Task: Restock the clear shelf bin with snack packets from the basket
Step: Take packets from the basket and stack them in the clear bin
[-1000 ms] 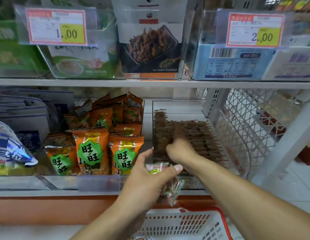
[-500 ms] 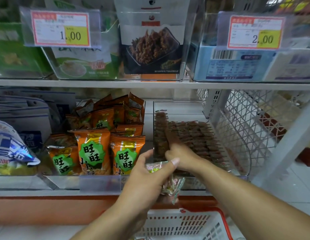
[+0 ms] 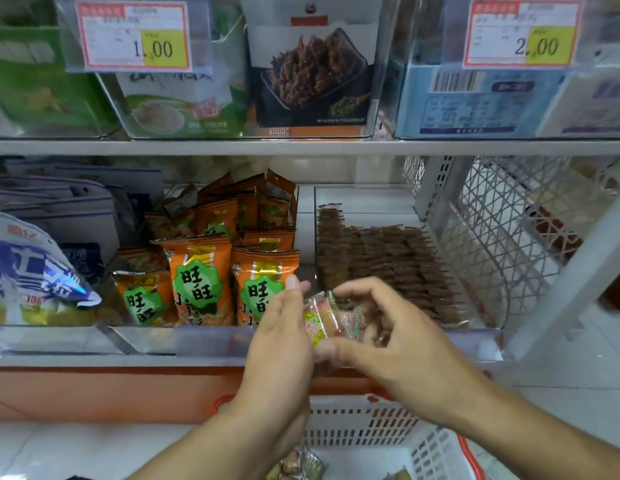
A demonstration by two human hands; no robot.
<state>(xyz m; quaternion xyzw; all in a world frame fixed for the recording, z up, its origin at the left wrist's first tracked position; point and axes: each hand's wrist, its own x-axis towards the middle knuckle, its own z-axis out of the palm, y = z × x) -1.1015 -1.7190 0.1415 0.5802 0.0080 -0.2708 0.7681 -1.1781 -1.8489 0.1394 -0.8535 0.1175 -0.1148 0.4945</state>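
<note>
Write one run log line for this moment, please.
left hand: holds clear-wrapped snack packets | right hand: reaching to packets, contact unclear | clear plastic shelf bin: brown packet rows | white red-rimmed basket: below

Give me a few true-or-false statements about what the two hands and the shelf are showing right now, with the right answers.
1. The left hand holds a bundle of small clear-wrapped snack packets. True.
2. The right hand is deep inside the clear plastic shelf bin. False: it is in front of the bin, at the bundle the left hand holds.
3. The clear bin holds rows of brown packets. True.
4. The orange snack bags with green labels stand to the right of that bin. False: they stand to its left.
5. The white plastic basket with red rim sits below the hands. True.
6. The price tag above the orange bags reads 2.00. False: it reads 1.00.
</note>
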